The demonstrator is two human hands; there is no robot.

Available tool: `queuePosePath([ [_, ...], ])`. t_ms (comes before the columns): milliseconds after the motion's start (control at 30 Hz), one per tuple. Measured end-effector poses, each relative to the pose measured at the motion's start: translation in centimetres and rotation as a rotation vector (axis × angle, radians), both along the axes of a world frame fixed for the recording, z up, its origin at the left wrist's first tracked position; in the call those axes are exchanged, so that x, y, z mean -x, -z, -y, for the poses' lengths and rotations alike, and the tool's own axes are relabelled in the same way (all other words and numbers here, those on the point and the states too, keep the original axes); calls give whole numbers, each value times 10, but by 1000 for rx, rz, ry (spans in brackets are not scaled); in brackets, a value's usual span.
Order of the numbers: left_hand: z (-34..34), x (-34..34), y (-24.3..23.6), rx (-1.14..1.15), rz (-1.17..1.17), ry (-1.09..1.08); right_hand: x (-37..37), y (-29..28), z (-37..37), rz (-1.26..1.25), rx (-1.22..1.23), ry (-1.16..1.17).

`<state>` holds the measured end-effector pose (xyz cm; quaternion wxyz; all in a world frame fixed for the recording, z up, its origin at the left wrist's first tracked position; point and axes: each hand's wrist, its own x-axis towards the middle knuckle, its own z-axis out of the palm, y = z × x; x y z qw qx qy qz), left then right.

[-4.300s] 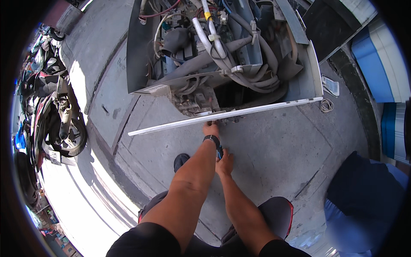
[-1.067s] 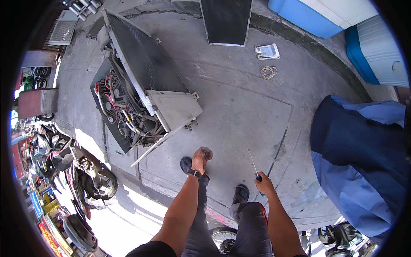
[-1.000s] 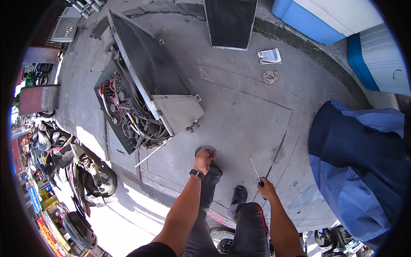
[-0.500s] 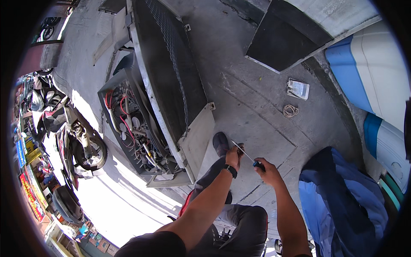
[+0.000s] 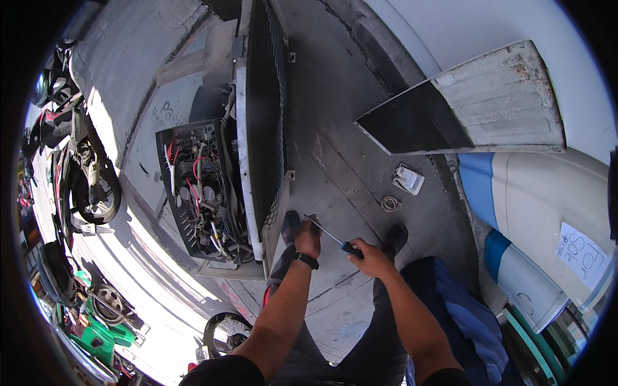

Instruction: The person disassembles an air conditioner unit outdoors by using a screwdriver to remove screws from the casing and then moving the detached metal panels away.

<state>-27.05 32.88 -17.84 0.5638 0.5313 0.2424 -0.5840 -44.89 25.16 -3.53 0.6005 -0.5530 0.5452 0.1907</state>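
Observation:
My right hand (image 5: 370, 260) grips a screwdriver (image 5: 333, 237) with a black-and-blue handle and a long thin metal shaft. The shaft's tip reaches the fingers of my left hand (image 5: 308, 235), which are curled closed; whatever they hold is hidden. A dark watch is on the left wrist. Left of my hands stands an opened metal appliance casing (image 5: 262, 116) with a mesh-edged dark panel. Beside that panel lies a dark housing (image 5: 203, 186) full of red and grey wires, tubes and components. My feet and legs show below and around my hands.
A rusty metal panel (image 5: 499, 96), coiled cord (image 5: 390, 203) and small flat clear-and-white item (image 5: 408, 179) are at the right. White-and-blue cabinets (image 5: 537, 193), one bearing a paper sign, line the right edge. Blue cloth (image 5: 460, 315) lies lower right. Parked motorbikes (image 5: 93, 180) fill the left.
I have moved back from the casing and turned, so it now sits at my left. My right hand has brought the screwdriver up to my left hand's fingers.

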Motion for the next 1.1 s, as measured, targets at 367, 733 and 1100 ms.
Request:
queuePosePath([
  [367, 31, 5, 24, -298, 201, 244, 34, 65, 66, 154, 63, -198],
  [733, 16, 11, 279, 91, 495, -2, 12, 268, 116, 251, 272, -408],
  [1100, 53, -16, 339, -81, 299, -626, -35, 399, 120, 308, 322, -585],
])
